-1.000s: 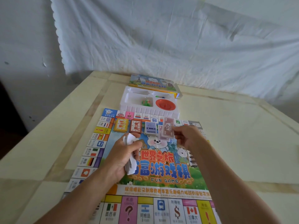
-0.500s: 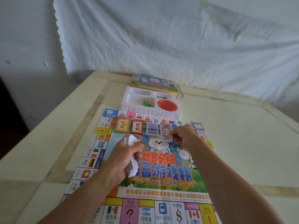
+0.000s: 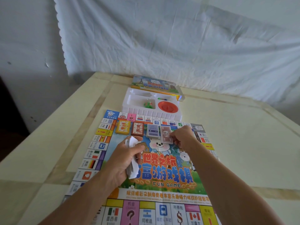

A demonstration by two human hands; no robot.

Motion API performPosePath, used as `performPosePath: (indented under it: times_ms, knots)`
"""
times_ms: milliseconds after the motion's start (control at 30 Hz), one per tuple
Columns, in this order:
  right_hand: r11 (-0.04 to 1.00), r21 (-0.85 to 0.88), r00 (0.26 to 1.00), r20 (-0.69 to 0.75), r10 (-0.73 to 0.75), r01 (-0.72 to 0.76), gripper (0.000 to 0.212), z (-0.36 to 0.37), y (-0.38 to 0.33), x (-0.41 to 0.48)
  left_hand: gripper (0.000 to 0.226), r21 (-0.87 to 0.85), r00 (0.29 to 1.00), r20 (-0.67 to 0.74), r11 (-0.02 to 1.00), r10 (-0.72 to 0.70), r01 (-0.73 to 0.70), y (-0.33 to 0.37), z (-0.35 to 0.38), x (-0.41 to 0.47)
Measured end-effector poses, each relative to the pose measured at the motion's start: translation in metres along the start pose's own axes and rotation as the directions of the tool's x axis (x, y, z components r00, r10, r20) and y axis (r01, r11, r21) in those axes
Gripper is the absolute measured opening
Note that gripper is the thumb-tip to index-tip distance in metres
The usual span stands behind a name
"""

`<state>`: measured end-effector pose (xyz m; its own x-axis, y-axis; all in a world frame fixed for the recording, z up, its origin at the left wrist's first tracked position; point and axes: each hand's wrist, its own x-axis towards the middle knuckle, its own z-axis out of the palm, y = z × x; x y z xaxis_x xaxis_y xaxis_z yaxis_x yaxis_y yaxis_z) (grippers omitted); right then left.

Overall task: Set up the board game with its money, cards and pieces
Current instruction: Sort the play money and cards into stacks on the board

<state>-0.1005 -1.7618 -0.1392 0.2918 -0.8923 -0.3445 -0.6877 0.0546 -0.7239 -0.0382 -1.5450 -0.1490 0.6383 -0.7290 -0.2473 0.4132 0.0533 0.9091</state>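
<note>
Nearest to us is the game board (image 3: 162, 179), flat on the desk (image 3: 235, 135). Over its middle, our left hand (image 3: 120, 163) curls its fingers round a thick paper stack (image 3: 133, 168). We think it is more money. Its long side points away from us.

A bit farther and to the right, our right hand (image 3: 183, 138) pinches the near right corner of the brown 10 pile (image 3: 165, 133). That pile lies flat on the board, and its long side points away from us too. It is the last one on the right in a row of four. Going left, we see the grey pile (image 3: 152, 131) just beside it, then the red-brown cards (image 3: 137, 129), then the yellow cards (image 3: 122, 127).

The row runs left to right, so we think the next pile goes to the right of the brown one. Our right hand is nearer that spot. The paper sits in the left hand, so it would have to pass across.

Beyond the row is the white tray (image 3: 129, 101), right at the board's far edge, with green pieces (image 3: 148, 104) and a red disc (image 3: 168, 107) in it. The box lid (image 3: 155, 82) lies behind the tray.
</note>
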Motion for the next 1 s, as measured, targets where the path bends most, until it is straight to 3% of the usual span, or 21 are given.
performPosePath:
  times_ms: [100, 200, 333, 433, 533, 700, 800, 1000]
  knots:
    - [0.998, 0.031, 0.997, -0.04, -0.061, 0.063, 0.008, -0.001, 0.001, -0.005, 0.024, -0.125, 0.996, 0.042, 0.989, -0.075, 0.08, 0.003, 0.0, -0.002]
    - [0.95, 0.089, 0.951, -0.109, -0.289, 0.299, 0.008, -0.002, -0.001, -0.044, 0.027, -0.314, 0.985, 0.084, 0.934, -0.153, 0.172, 0.007, 0.0, -0.003]
    - [0.87, 0.17, 0.83, 0.261, -0.493, 0.464, 0.013, 0.015, 0.008, -0.141, 0.043, -0.441, 0.968, 0.12, 0.862, -0.219, 0.25, 0.013, -0.002, -0.008]
    - [0.869, 0.177, 0.782, 0.382, -0.493, 0.462, 0.022, 0.028, 0.018, -0.164, 0.041, -0.441, 0.961, 0.132, 0.855, -0.241, 0.275, 0.016, 0.0, -0.01]
    - [0.878, 0.253, 0.806, 0.354, -0.475, 0.406, 0.019, 0.03, 0.024, -0.16, 0.039, -0.432, 0.97, 0.08, 0.869, -0.23, 0.242, 0.017, 0.001, -0.009]
    - [0.852, 0.459, 0.825, 0.358, -0.437, 0.252, 0.015, 0.026, 0.031, -0.147, 0.038, -0.359, 0.969, 0.186, 0.907, -0.162, 0.221, 0.015, -0.004, -0.007]
    - [0.831, 0.508, 0.834, 0.341, -0.435, 0.226, 0.017, 0.02, 0.035, -0.138, 0.025, -0.39, 0.965, 0.223, 0.894, -0.139, 0.219, 0.014, -0.004, -0.006]
    - [0.786, 0.569, 0.798, 0.345, -0.495, 0.242, 0.028, 0.023, 0.041, -0.133, 0.025, -0.348, 0.964, 0.245, 0.918, -0.106, 0.19, 0.013, -0.005, -0.006]
